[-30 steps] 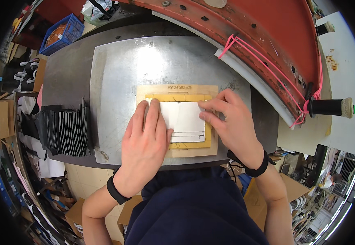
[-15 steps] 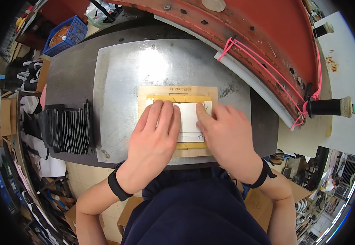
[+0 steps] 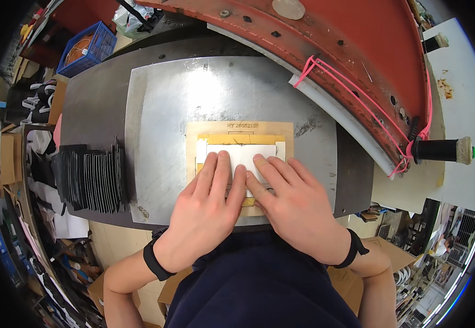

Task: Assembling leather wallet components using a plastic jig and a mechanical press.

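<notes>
On white sheet [image 3: 241, 154], left hand [image 3: 207, 210], right hand [image 3: 295, 205], flat

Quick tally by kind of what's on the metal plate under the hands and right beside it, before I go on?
Tan board jig: 1
White sheet under the left hand and right hand: 1
Stack of dark flat pieces standing on edge left of the metal plate: 1 stack, pieces too tightly packed to count
Total: 3
</notes>
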`<state>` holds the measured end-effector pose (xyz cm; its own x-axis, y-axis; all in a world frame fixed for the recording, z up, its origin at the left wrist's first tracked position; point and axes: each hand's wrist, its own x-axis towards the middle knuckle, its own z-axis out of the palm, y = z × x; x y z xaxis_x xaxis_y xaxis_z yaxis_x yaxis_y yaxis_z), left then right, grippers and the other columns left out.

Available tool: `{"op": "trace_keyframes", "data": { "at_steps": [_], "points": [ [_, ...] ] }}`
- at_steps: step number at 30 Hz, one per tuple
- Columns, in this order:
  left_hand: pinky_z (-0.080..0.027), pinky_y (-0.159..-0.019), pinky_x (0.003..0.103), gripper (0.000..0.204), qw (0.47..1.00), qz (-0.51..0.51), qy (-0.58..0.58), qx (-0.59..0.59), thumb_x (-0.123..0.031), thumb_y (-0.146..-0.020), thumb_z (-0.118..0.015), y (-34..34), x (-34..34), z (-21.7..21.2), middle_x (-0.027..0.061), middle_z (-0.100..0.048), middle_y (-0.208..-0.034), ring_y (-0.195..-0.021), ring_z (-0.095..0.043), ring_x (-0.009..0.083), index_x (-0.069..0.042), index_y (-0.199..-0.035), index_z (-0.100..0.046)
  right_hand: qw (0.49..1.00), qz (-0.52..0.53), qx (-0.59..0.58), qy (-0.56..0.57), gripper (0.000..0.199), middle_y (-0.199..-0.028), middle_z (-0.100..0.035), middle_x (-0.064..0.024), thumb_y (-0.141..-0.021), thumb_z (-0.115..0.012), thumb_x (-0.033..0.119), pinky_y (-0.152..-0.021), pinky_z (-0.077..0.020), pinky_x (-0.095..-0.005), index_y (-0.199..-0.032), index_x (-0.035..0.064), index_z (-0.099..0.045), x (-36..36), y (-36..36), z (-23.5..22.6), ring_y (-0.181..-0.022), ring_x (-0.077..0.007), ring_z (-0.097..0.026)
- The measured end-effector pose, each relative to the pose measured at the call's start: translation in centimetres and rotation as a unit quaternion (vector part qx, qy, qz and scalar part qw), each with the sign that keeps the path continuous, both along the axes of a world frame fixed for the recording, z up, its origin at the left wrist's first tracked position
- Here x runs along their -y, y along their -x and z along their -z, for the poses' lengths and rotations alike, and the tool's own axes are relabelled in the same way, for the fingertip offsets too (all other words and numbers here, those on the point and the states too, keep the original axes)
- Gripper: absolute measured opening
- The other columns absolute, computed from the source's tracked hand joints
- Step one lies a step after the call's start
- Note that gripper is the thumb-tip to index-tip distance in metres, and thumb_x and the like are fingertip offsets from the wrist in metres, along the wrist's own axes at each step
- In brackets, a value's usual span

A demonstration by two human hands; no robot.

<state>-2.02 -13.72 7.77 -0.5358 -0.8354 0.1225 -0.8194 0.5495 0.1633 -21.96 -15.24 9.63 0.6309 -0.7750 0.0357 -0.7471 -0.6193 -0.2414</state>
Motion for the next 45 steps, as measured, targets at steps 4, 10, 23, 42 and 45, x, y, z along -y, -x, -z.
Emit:
{"op": "trace_keyframes", "data": {
  "at_steps": [4, 10, 23, 42, 45],
  "points": [
    [-0.050, -0.104, 0.046, 0.065, 0.999, -0.021, -0.023, -0.013, -0.023, -0.073, -0.083, 0.6, -0.4, -0.1, 0.0282, -0.053, -0.141, -0.133, -0.052, 0.0437, 0.000, -0.130, -0.063, 0.999, 0.014, 0.014, -0.041, 0.050, -0.142, -0.055, -0.0178, -0.082, -0.076, 0.017, -0.109, -0.0441, -0.0466, -0.129, 0.0054, -0.067, -0.2, 0.1, -0.5, -0.128, -0.0337, -0.056],
    [-0.035, -0.115, 0.062, 0.061, 0.999, -0.033, -0.042, -0.008, -0.038, -0.081, -0.080, 0.8, -0.2, 0.4, 0.0331, -0.043, -0.150, -0.141, -0.038, 0.0553, 0.000, -0.125, -0.063, 0.994, 0.044, 0.039, -0.087, 0.055, -0.151, -0.049, -0.0168, -0.083, -0.076, 0.026, -0.114, -0.0397, -0.0472, -0.135, 0.0127, -0.064, -0.2, 0.7, -0.2, -0.140, -0.0325, -0.048],
    [-0.031, -0.110, 0.074, 0.058, 0.994, -0.033, -0.092, 0.046, -0.044, -0.083, -0.075, 0.7, -0.3, -0.4, 0.0276, -0.049, -0.149, -0.140, -0.044, 0.0487, -0.007, -0.125, -0.060, 0.991, 0.069, -0.002, -0.115, 0.050, -0.153, -0.050, -0.0133, -0.087, -0.073, 0.029, -0.114, -0.0375, -0.0552, -0.135, 0.0228, -0.064, 0.1, 0.7, -0.2, -0.138, -0.0290, -0.050],
    [-0.048, -0.102, 0.057, 0.057, 0.993, -0.057, -0.103, -0.034, -0.024, -0.081, -0.078, 1.0, 0.7, -1.0, 0.0289, -0.051, -0.147, -0.134, -0.051, 0.0483, -0.003, -0.132, -0.060, 0.978, 0.056, 0.040, -0.197, 0.050, -0.148, -0.056, -0.0172, -0.079, -0.079, 0.020, -0.104, -0.0501, -0.0487, -0.128, 0.0210, -0.071, 1.8, 1.4, -0.4, -0.131, -0.0357, -0.057],
    [-0.049, -0.101, 0.056, 0.053, 0.993, -0.053, -0.102, -0.022, -0.026, -0.084, -0.076, 1.0, 1.0, -1.2, 0.0285, -0.053, -0.145, -0.131, -0.054, 0.0473, -0.004, -0.129, -0.061, 0.978, 0.061, 0.039, -0.195, 0.047, -0.147, -0.056, -0.0174, -0.078, -0.079, 0.021, -0.103, -0.0501, -0.0489, -0.124, 0.0203, -0.073, 1.9, 1.1, -0.6, -0.131, -0.0358, -0.057]
  ]
}}
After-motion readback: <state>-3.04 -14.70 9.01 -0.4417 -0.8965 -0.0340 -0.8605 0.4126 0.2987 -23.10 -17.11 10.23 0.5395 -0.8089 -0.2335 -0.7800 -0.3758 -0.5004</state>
